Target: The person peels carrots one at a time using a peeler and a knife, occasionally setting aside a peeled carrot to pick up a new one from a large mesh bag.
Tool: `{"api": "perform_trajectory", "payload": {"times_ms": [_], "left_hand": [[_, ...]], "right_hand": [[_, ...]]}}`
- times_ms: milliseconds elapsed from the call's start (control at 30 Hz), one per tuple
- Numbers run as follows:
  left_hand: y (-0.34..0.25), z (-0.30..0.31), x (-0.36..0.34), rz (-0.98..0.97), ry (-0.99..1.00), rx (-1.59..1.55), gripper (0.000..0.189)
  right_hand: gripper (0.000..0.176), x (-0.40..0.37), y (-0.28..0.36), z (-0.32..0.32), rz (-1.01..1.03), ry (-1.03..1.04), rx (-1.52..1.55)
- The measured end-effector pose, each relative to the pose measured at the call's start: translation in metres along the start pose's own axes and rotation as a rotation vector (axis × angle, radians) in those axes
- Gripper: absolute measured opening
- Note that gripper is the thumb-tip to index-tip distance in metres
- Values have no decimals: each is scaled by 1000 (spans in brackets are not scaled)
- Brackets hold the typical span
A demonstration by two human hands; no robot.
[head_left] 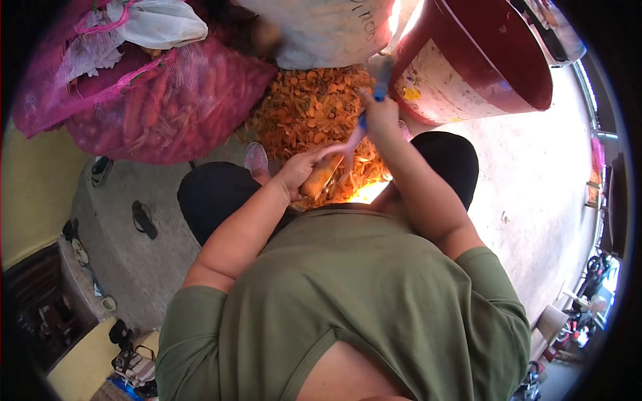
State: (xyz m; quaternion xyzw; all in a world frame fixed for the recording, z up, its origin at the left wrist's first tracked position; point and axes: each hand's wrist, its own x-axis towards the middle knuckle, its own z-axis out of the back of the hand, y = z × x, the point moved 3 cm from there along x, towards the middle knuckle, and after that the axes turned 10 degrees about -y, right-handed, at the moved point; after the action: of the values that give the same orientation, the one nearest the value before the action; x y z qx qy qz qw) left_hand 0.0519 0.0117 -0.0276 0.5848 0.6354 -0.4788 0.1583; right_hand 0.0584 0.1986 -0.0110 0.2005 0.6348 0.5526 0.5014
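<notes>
Your left hand (pixel 294 175) is closed around a thick carrot (pixel 317 182), low between your knees, and your right hand (pixel 382 119), a little farther forward, is curled tight around the handle of a pink peeler (pixel 353 143), whose forked head reaches back to the carrot. Whether the blade touches the skin, you cannot tell from here, nor how much of this carrot is bare, since the fingers and the peeler cover part of it. Judging by the thick pile of orange peelings and round slices (pixel 311 100) just beyond both hands, a good deal of peeling looks done. Plenty appears to be left as well: the pink mesh sack (pixel 167 100), forward and to the left of your left hand, bulges with what look like whole, unpeeled carrots, so the work seems well short of finished. A white sack (pixel 321 33) stands beyond the pile, its contents hidden. The big red bucket (pixel 468 70) is forward and to the right of your right hand; its bottom is out of sight, so any finished carrots in there cannot be counted.
</notes>
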Motion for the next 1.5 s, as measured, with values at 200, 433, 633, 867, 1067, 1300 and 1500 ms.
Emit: {"api": "perform_trajectory", "payload": {"times_ms": [200, 433, 633, 867, 1067, 1300, 1500], "left_hand": [[-3, 4, -2, 0, -64, 12, 27], [8, 20, 12, 82, -120, -55, 30], [-1, 9, 6, 108, -172, -51, 29], [4, 17, 15, 64, -204, -40, 32], [5, 15, 8, 77, -107, -43, 35], [-7, -3, -8, 38, -29, 35, 35], [-7, 13, -3, 71, 16, 98, 35]], "right_hand": [[23, 35, 5, 15, 97, -118, 181], [23, 35, 17, 23, 197, -147, 130], [20, 35, -11, 12, 7, -34, 221], [19, -26, -10, -13, -171, 182, -9], [21, 60, -20, 16, 20, -131, 172], [24, 16, -9, 1, 40, -19, -11], [19, 44, -3, 17, 28, -72, 258]]}}
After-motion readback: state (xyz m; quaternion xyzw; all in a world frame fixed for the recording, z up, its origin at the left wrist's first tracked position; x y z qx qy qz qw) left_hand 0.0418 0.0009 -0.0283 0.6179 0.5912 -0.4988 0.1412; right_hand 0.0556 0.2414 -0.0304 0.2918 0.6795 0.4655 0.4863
